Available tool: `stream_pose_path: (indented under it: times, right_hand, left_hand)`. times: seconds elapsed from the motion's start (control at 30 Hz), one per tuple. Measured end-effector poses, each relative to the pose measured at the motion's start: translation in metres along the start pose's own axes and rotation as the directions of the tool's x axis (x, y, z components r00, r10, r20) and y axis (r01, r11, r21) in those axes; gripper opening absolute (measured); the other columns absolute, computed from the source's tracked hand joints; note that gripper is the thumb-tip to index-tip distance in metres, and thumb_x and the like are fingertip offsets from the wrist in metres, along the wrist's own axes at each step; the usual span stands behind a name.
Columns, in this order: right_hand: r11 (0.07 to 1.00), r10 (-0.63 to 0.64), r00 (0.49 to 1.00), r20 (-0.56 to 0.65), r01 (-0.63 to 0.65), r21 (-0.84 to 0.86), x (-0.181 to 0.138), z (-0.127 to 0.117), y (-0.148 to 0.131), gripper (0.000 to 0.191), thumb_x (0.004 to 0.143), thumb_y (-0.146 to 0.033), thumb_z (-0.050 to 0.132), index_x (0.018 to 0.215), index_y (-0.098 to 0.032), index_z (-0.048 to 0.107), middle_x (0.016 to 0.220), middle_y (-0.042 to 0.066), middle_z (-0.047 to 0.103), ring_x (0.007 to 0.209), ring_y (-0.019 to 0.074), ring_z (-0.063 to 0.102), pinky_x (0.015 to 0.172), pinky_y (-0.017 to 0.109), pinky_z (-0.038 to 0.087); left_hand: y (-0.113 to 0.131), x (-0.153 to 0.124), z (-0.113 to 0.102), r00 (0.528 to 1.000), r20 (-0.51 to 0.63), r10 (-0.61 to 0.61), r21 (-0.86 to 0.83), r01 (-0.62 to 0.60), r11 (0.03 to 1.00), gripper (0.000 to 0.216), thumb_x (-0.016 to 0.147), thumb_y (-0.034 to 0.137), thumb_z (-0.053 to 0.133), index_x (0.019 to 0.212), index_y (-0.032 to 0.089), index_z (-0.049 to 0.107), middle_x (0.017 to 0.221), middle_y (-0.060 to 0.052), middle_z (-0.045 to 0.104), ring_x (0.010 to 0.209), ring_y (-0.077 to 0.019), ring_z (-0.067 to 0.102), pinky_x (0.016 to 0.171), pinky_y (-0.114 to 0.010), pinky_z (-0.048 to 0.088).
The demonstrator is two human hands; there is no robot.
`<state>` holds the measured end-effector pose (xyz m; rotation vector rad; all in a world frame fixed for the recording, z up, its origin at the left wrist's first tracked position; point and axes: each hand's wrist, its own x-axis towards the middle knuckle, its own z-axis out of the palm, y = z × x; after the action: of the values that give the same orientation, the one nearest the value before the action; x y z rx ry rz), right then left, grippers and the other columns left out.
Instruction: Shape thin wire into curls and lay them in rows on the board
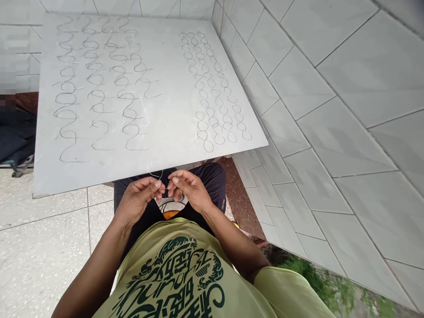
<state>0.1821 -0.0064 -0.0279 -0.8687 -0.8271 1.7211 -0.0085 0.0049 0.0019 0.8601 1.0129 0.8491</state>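
Note:
A thin wire (155,161) bent into a round loop stands up above the fingers of my left hand (143,193), which pinches it at the base of the loop. The wire's other end runs across to my right hand (187,187), whose thumb and fingers are closed on it. Both hands are close together over my lap, just in front of the board's near edge. On the white board (165,132) lie rows of loosely curved wires (68,99) at the left. Several columns of figure-eight wires (208,145) lie at the right.
Tiled walls (298,88) border the board at the back and right. Speckled floor (62,238) shows at the lower left, with a dark bundle (15,137) beside the board. A brown stone ledge (247,203) runs along the right wall, and green plants (318,278) grow below.

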Motion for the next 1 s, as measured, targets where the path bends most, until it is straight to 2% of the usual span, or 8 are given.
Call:
stream_pose_path:
  times: [0.23,0.37,0.47,0.63,0.7,0.83,0.9,1.0]
  right_hand:
    - [0.995,-0.002,0.999,0.047,-0.002,0.104,-0.003,0.004,-0.002,0.031,0.089,-0.049,0.075,0.102,-0.021,0.074,0.085,0.002,0.073,0.065,0.0138,0.068,0.051,0.023,0.052]
    - [0.991,-0.081,0.996,-0.034,0.084,0.106,-0.002,0.006,0.003,0.023,0.089,-0.041,0.077,0.099,-0.020,0.077,0.079,0.001,0.072,0.058,0.0121,0.065,0.048,0.022,0.050]
    - [0.988,-0.125,0.988,-0.090,0.133,0.082,-0.001,0.006,0.006,0.022,0.090,-0.039,0.076,0.099,-0.019,0.078,0.078,0.002,0.072,0.059,0.0127,0.065,0.049,0.023,0.050]
    - [0.992,-0.079,0.997,-0.017,0.080,0.102,-0.004,0.005,0.007,0.024,0.089,-0.037,0.078,0.105,-0.019,0.075,0.086,0.004,0.074,0.069,0.0156,0.069,0.051,0.023,0.054]
    - [0.986,-0.068,0.998,-0.015,0.069,0.152,-0.006,0.003,0.008,0.021,0.088,-0.035,0.079,0.102,-0.019,0.075,0.084,0.003,0.073,0.068,0.0150,0.068,0.051,0.023,0.054]
    - [0.955,-0.042,0.998,-0.050,0.055,0.293,-0.007,0.000,0.009,0.032,0.090,-0.041,0.076,0.115,-0.023,0.072,0.093,0.003,0.072,0.075,0.0162,0.069,0.051,0.023,0.054]
    - [0.964,-0.046,0.998,-0.031,0.053,0.261,-0.009,0.000,0.011,0.033,0.089,-0.041,0.078,0.116,-0.022,0.073,0.098,0.004,0.072,0.079,0.0170,0.069,0.053,0.023,0.055]
    - [0.985,-0.081,0.997,-0.010,0.082,0.152,-0.014,0.006,0.016,0.022,0.091,-0.036,0.076,0.106,-0.020,0.077,0.089,0.005,0.073,0.072,0.0149,0.067,0.054,0.023,0.055]
  left_hand:
    - [-0.003,-0.001,-0.005,0.986,0.117,-0.114,-0.158,0.132,0.979,0.019,0.088,0.031,0.078,0.082,0.014,0.074,0.078,-0.004,0.067,0.060,-0.0098,0.059,0.055,-0.023,0.050]
    - [-0.006,-0.004,-0.002,0.982,0.141,-0.127,-0.212,0.155,0.965,0.020,0.088,0.031,0.077,0.082,0.013,0.073,0.078,-0.004,0.066,0.059,-0.0092,0.057,0.054,-0.023,0.050]
    - [-0.006,-0.006,0.003,0.989,0.096,-0.112,-0.234,0.132,0.963,0.019,0.086,0.030,0.079,0.083,0.013,0.074,0.078,-0.003,0.067,0.059,-0.0090,0.057,0.055,-0.023,0.051]
    - [-0.006,-0.006,0.007,0.999,-0.028,-0.046,-0.165,0.040,0.986,0.018,0.085,0.031,0.081,0.085,0.013,0.077,0.083,-0.005,0.072,0.060,-0.0097,0.060,0.054,-0.022,0.050]
    - [-0.006,-0.006,0.008,0.998,-0.061,-0.011,-0.133,0.003,0.991,0.018,0.085,0.031,0.081,0.085,0.014,0.078,0.084,-0.006,0.073,0.060,-0.0100,0.060,0.055,-0.022,0.049]
    - [-0.008,-0.006,0.011,0.995,-0.095,0.022,-0.143,-0.036,0.989,0.017,0.085,0.033,0.081,0.085,0.016,0.078,0.084,-0.005,0.073,0.060,-0.0103,0.061,0.055,-0.023,0.048]
    - [-0.008,-0.006,0.013,0.994,-0.101,0.029,-0.147,-0.044,0.988,0.017,0.085,0.033,0.081,0.086,0.016,0.078,0.085,-0.005,0.073,0.060,-0.0102,0.060,0.056,-0.024,0.048]
    - [-0.010,-0.006,0.015,0.992,-0.119,0.043,-0.118,-0.057,0.991,0.018,0.085,0.034,0.081,0.085,0.016,0.078,0.084,-0.005,0.072,0.061,-0.0100,0.059,0.057,-0.024,0.047]
